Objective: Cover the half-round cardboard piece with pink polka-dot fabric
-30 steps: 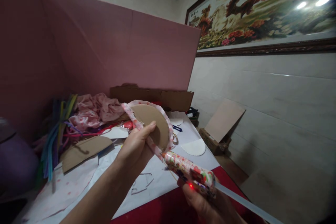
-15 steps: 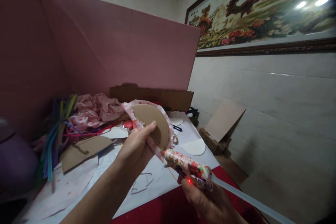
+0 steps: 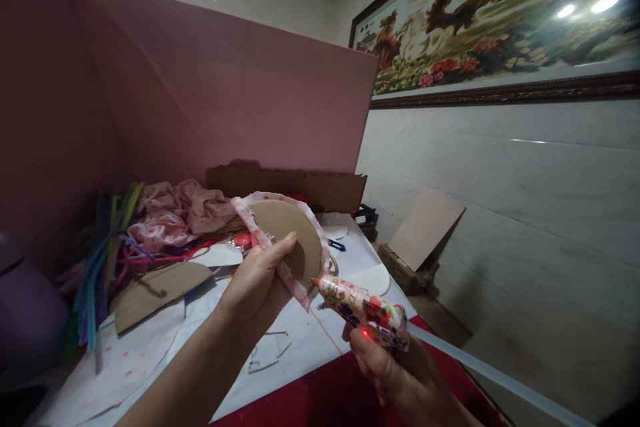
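Note:
My left hand (image 3: 260,273) grips a half-round cardboard piece (image 3: 295,233) whose edges are wrapped in pink patterned fabric. The thumb presses on the bare brown face, and the other fingers are hidden behind it. In my right hand (image 3: 395,373) is a glue gun (image 3: 363,307) with a flowery cover and a lit red light. Its orange tip is at the lower right corner of the cardboard piece; I cannot tell whether they touch. A long translucent glue stick (image 3: 500,373) sticks out of the gun's back end.
Crumpled pink fabric (image 3: 185,210) and bundled pipe cleaners (image 3: 95,273) lie at the left. Nearby are a cut cardboard shape (image 3: 160,290) and spotted fabric (image 3: 135,360). White cut pieces (image 3: 370,279) and a blue cutter (image 3: 337,245) rest on the white-covered table, with a purple object (image 3: 30,327) far left.
The glue gun in my right hand has shifted slightly right and up, its tip moving along the lower corner of the cardboard piece. My left hand keeps its grip, almost unmoved.

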Available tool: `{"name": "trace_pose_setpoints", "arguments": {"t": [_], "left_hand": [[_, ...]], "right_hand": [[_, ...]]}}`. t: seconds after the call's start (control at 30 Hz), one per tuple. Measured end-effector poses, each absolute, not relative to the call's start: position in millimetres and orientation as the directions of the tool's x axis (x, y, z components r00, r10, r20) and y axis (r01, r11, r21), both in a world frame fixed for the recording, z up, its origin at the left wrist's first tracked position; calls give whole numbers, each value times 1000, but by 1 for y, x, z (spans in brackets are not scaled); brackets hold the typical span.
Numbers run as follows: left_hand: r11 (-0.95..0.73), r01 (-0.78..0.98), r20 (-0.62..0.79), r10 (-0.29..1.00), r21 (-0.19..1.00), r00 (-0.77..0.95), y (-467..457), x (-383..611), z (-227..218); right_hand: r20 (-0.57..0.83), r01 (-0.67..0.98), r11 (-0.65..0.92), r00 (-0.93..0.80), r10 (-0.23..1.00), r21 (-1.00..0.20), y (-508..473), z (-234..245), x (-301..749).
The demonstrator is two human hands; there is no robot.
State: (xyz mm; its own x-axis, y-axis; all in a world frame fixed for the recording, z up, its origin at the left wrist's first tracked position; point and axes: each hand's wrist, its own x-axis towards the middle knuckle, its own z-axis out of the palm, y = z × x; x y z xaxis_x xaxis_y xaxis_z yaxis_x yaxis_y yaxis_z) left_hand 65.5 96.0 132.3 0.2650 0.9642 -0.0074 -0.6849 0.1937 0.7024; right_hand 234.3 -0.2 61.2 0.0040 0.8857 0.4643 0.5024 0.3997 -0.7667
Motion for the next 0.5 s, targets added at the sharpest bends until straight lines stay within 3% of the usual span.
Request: {"name": "trace_pose_setpoints", "arguments": {"t": [0.13, 0.3, 0.5], "left_hand": [[206, -699, -12, 962, 685, 272, 96, 67, 134], [196, -712, -5, 966, 675, 260, 97, 67, 133], [198, -720, 19, 959, 665, 281, 97, 66, 130]], "right_hand": [[336, 454, 276, 55, 940, -847, -4, 53, 233], [442, 476, 398, -22, 897, -784, -2, 48, 234], [448, 522, 447, -135, 884, -726, 2, 48, 240]]}}
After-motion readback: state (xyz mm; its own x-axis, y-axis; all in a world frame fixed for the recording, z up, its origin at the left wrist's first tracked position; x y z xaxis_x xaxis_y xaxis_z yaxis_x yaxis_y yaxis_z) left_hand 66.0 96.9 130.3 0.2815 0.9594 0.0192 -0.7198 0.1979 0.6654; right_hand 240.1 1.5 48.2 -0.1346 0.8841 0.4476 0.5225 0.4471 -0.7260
